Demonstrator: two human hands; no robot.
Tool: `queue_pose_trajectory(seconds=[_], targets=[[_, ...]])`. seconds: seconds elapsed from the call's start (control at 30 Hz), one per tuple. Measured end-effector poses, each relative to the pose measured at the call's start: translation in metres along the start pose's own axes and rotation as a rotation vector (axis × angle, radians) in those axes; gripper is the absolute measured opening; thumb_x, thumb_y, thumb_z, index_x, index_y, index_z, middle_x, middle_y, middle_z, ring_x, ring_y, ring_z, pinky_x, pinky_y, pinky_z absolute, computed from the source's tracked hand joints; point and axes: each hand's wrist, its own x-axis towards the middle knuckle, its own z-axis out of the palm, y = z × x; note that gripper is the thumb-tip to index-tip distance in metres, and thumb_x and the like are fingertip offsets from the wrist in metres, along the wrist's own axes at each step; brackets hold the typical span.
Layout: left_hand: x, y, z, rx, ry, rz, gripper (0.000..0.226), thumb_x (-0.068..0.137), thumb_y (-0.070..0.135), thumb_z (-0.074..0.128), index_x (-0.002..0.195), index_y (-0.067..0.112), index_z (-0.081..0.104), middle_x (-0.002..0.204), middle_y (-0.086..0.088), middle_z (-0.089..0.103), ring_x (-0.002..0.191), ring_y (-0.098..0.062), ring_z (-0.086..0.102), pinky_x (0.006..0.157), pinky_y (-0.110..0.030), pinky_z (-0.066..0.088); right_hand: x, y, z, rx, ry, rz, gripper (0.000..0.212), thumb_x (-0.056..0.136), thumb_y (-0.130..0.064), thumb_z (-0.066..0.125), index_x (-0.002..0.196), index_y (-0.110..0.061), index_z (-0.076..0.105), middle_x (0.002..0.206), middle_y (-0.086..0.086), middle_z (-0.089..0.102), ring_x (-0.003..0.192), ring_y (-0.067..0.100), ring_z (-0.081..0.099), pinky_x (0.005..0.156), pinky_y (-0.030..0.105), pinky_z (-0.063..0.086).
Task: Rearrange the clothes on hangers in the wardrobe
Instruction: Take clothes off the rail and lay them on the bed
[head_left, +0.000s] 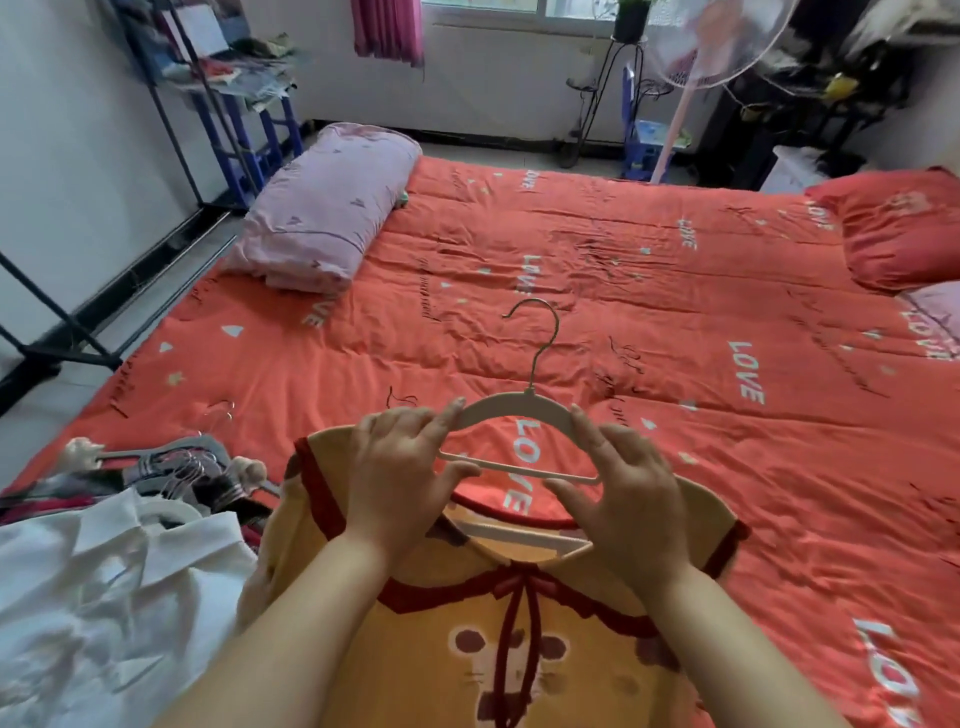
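Both my forearms come in from 6 o'clock, palms down. Left hand (402, 470) and right hand (626, 491) each pinch one end of the white hanger (519, 408). Its hook points to 12, above the yellow shirt (410, 654) collar on the red quilt (675, 291).

1. In the lower middle of the frame we see the left hand (400, 467) and the right hand (628, 499), each pinching one end of a white hanger (522, 404). Its metal hook points up the frame.
2. Below the hands a yellow top (426, 670) with red trim and a red bow lies spread on the red bedspread (623, 291).
3. At lower left we find a white shirt (104, 597) and, just above it, a heap of hangers (176, 462).
4. A folded pink quilt (327, 208) sits at the bed's upper left, and a red pillow (898, 228) at the right edge.
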Motion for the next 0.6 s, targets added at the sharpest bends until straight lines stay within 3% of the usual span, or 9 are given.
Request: queue_pose_trajectory(seconds=[0.2,0.27,0.3,0.37,0.43,0.53,0.6], targets=[[0.006,-0.058,0.098,-0.022,-0.075,-0.066,0.061,0.066,0.034,0.081,0.121,0.013,0.062,0.101,-0.007,0.067,0.099,-0.03,0.06,0.094,-0.051,0.037,0.009,0.031,0.11,0.049,-0.1,0.081,0.072,0.06,-0.026,0.087,0.124,-0.01,0.059,0.098,0.01,0.065,0.088,0.031,0.063,0.079,0.047,0.052],[0.0,-0.079,0.137,-0.01,-0.183,-0.132,0.06,0.079,0.035,0.07,0.132,0.018,0.051,0.123,-0.007,0.058,0.12,-0.028,0.049,0.106,-0.049,0.024,0.005,0.044,0.153,0.029,-0.155,0.122,0.072,0.063,-0.026,0.085,0.127,-0.012,0.056,0.103,0.011,0.064,0.094,0.032,0.061,0.084,0.048,0.047],[-0.006,-0.091,0.158,0.018,-0.279,-0.178,0.062,0.085,0.039,0.061,0.14,0.023,0.038,0.139,-0.005,0.045,0.133,-0.024,0.035,0.111,-0.045,0.014,0.002,0.05,0.176,0.014,-0.205,0.158,0.072,0.068,-0.029,0.082,0.132,-0.015,0.052,0.11,0.01,0.062,0.102,0.032,0.058,0.091,0.049,0.042],[-0.026,-0.117,0.202,0.09,-0.458,-0.241,0.069,0.09,0.05,0.045,0.148,0.032,0.011,0.156,0.001,0.01,0.144,-0.018,0.003,0.114,-0.042,-0.003,-0.007,0.063,0.22,-0.055,-0.38,0.259,0.075,0.081,-0.042,0.066,0.144,-0.025,0.03,0.136,0.005,0.046,0.127,0.025,0.041,0.109,0.048,0.022],[-0.051,-0.14,0.24,0.133,-0.606,-0.3,0.074,0.09,0.058,0.037,0.146,0.035,-0.006,0.156,0.002,-0.011,0.143,-0.02,-0.014,0.113,-0.045,-0.01,-0.025,0.074,0.26,-0.136,-0.571,0.33,0.074,0.089,-0.054,0.047,0.148,-0.033,0.007,0.154,-0.003,0.019,0.142,0.017,0.014,0.114,0.045,0.005],[-0.087,-0.162,0.282,0.166,-0.685,-0.337,0.075,0.089,0.064,0.026,0.14,0.036,-0.022,0.154,0.0,-0.021,0.141,-0.023,-0.021,0.111,-0.046,-0.015,-0.064,0.085,0.306,-0.192,-0.726,0.358,0.069,0.092,-0.06,0.026,0.148,-0.033,-0.003,0.157,-0.009,-0.005,0.144,0.019,-0.006,0.114,0.047,-0.001],[-0.102,-0.169,0.299,0.191,-0.633,-0.321,0.072,0.088,0.066,0.02,0.131,0.037,-0.03,0.153,0.001,-0.023,0.14,-0.023,-0.023,0.109,-0.045,-0.019,-0.084,0.091,0.326,-0.256,-0.729,0.348,0.067,0.092,-0.06,0.016,0.147,-0.031,-0.008,0.156,-0.009,-0.013,0.144,0.021,-0.01,0.113,0.046,-0.004]])
